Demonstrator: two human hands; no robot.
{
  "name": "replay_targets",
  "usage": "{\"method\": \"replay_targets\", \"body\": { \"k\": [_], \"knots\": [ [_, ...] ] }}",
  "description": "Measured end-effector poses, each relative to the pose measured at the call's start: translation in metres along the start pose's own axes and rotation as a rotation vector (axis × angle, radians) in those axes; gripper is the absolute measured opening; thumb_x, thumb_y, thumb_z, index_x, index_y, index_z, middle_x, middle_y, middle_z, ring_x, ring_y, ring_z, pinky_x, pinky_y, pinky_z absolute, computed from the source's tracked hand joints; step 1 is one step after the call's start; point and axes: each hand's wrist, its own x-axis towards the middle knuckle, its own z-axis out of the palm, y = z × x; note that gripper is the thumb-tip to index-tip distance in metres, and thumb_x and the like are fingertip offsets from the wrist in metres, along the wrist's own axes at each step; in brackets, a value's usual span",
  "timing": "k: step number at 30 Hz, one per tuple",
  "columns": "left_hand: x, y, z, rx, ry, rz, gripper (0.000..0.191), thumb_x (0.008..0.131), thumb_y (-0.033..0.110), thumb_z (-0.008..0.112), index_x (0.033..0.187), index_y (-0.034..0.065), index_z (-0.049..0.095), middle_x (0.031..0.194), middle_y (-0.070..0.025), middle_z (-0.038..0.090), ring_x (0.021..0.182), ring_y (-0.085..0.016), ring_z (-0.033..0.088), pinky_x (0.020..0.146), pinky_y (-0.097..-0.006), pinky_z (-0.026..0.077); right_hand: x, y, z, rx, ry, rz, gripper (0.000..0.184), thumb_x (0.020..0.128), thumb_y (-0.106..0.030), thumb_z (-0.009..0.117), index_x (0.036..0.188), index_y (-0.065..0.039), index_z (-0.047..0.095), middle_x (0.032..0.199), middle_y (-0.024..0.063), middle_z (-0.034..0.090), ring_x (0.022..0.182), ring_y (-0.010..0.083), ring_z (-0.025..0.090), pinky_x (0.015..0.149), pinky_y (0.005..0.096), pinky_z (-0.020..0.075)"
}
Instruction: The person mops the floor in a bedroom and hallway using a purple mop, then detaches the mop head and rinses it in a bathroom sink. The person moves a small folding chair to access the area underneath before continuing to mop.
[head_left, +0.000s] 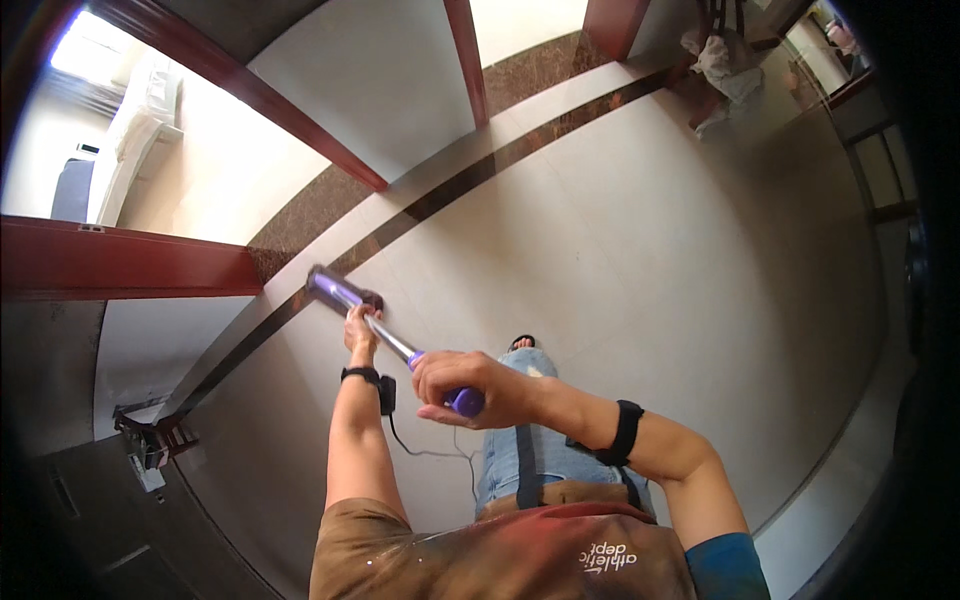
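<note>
Both of my hands are closed around the long handle of a flat mop (391, 337), a metal pole with purple parts. My right hand (469, 382) grips the purple end of the handle in front of my body. Further down the pole, my left hand (361, 328) holds the metal part close to the head. The purple mop head (334, 289), with a dark fringed pad, rests on the pale tiled floor (600, 247) across a dark border strip (442, 196). Part of the head is blurred and hidden behind my left hand.
Red door frames (150, 259) stand at the left, one opening onto a bright room with a white bed (139, 127). A wooden chair with cloth (724, 71) is at the upper right. Small dark wooden furniture (154, 439) stands lower left. A cable (427, 452) hangs from my left wrist device.
</note>
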Motion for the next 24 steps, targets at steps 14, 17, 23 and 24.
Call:
{"method": "replay_targets", "body": {
  "k": [14, 17, 23, 24],
  "knots": [
    [-0.047, 0.180, 0.156, 0.882, -0.489, 0.571, 0.016, 0.071, 0.009, 0.062, 0.087, 0.0121, 0.064, 0.100, -0.0123, 0.060, 0.090, -0.033, 0.062, 0.075, -0.0425, 0.051, -0.096, -0.111, -0.075, -0.172, 0.436, 0.118, 0.019, 0.074, 0.006, 0.068, 0.067, -0.005, 0.054, 0.071, 0.0067, 0.059, 0.071, 0.0208, 0.057, 0.087, 0.0424, 0.0438],
    [-0.134, 0.209, 0.193, 0.801, -0.629, 0.632, 0.016, 0.073, 0.026, 0.068, 0.080, 0.0116, 0.066, 0.093, -0.0122, 0.062, 0.089, -0.033, 0.061, 0.077, -0.0416, 0.050, -0.160, -0.177, -0.075, -0.212, 0.588, 0.171, 0.021, 0.071, 0.006, 0.069, 0.064, -0.005, 0.053, 0.067, 0.0069, 0.059, 0.067, 0.0214, 0.058, 0.085, 0.0431, 0.0449],
    [-0.293, 0.248, 0.286, 0.698, -0.973, 0.754, 0.016, 0.065, 0.013, 0.071, 0.080, 0.0106, 0.067, 0.092, -0.0109, 0.063, 0.088, -0.032, 0.061, 0.074, -0.0404, 0.051, -0.286, -0.276, -0.018, -0.402, 1.081, 0.218, 0.021, 0.066, -0.006, 0.072, 0.058, -0.008, 0.053, 0.054, 0.0033, 0.055, 0.056, 0.0216, 0.059, 0.077, 0.0413, 0.0476],
    [-0.321, 0.254, 0.302, 0.676, -0.980, 0.828, 0.016, 0.065, 0.013, 0.070, 0.080, 0.0102, 0.066, 0.090, -0.0110, 0.063, 0.086, -0.032, 0.061, 0.073, -0.0410, 0.051, -0.306, -0.291, -0.009, -0.446, 1.108, 0.213, 0.021, 0.066, -0.008, 0.072, 0.058, -0.008, 0.052, 0.054, 0.0029, 0.055, 0.055, 0.0212, 0.058, 0.076, 0.0408, 0.0478]
  ]
}}
